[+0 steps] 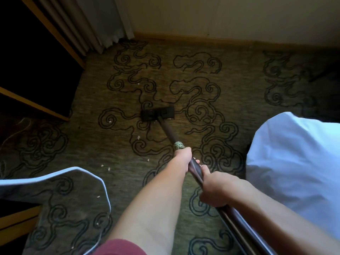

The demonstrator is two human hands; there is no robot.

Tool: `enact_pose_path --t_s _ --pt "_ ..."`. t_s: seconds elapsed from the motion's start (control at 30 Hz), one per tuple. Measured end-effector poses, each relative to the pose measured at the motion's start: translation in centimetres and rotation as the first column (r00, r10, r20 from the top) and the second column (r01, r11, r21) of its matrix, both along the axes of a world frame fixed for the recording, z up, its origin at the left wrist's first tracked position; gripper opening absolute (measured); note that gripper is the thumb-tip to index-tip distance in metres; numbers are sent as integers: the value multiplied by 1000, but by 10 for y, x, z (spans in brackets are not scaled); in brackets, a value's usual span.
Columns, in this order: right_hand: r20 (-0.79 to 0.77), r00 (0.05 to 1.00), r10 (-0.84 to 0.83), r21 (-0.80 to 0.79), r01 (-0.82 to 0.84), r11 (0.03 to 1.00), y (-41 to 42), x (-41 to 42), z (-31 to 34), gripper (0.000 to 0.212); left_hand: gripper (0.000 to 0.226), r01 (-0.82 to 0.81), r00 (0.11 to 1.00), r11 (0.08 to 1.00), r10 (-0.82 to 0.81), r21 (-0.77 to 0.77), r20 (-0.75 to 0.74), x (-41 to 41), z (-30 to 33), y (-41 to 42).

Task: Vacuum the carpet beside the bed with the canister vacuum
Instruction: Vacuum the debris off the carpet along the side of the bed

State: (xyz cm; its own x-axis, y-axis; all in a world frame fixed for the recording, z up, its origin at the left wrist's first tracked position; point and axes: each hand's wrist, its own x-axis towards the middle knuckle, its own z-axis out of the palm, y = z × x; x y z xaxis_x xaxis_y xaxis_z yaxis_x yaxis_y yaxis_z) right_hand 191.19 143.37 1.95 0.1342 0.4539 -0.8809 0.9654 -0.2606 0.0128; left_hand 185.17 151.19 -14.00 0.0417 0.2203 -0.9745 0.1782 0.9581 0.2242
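- The carpet point(184, 85), olive with dark scroll outlines, fills the floor out to the wall behind the vacuum head.
- The bed point(294, 162), under white sheets, lies to the right of the vacuum head, well apart from it.
- The wand point(168, 131) slants back from the vacuum head towards the person; the canister is out of view.
- The left hand point(182, 158) grasps the wand nearer the vacuum head; the right hand point(215, 190) is clenched round it further back.
- The vacuum head point(157, 114) sits flat on the carpet.
- Pale crumbs point(138, 138) lie just behind the vacuum head and to its left; slow, overlapping pulls with the head kept flat should lift them.
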Motion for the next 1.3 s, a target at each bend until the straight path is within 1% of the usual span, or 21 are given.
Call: enact_pose_path --t_s 0.13,0.17,0.23,0.33,0.4,0.53,0.63,0.73,0.83,0.93,1.07,1.17,1.23,1.3 --pt "-15 1000 13 -16 -13 1000 -87 -7 2 91 17 -10 1000 1000 11 -18 29 -2 0 -86" --pt "-9 1000 17 -17 -17 1000 -94 -8 1 89 18 -14 999 1000 14 -21 30 -4 0 -95" --pt "-5 1000 30 -21 -30 999 -143 -9 6 85 23 23 1000 1000 -23 -3 6 -5 4 -145" --pt "-18 999 29 -61 -30 998 -204 -8 11 80 28 54 999 998 -54 -24 5 -5 10 -207" --pt "-37 999 18 -71 -20 997 -232 -7 14 81 27 40 998 997 -37 -60 47 -5 19 -236" --pt "-42 999 17 -72 -20 997 -288 -3 32 84 22 44 997 996 -39 -82 70 -5 38 -297" --pt "-59 998 34 -89 -39 995 -313 0 39 84 17 19 1000 999 -19 -27 1 0 38 -328" --pt "-67 997 36 -118 -44 992 -319 6 45 91 17 -47 998 999 46 -17 -51 3 39 -340" --pt "-83 996 25 -91 -33 995 -299 12 52 90 14 -84 994 996 85 10 -65 9 43 -317" --pt "-89 996 1 -5 -1 1000 -260 19 60 90 13 -108 991 990 115 89 -71 18 51 -263" --pt "-91 996 -13 112 23 993 -174 20 63 95 26 -114 992 973 123 200 -30 24 62 -155" --pt "-74 997 -20 178 33 984 -95 11 51 91 26 -73 996 970 81 232 -28 15 64 -67" --pt "-76 996 -42 194 56 979 -39 1 35 87 30 -62 997 966 73 251 -33 5 56 -5" --pt "-92 994 -63 211 81 974 14 -9 20 86 29 -30 998 966 42 257 -41 -5 48 51"
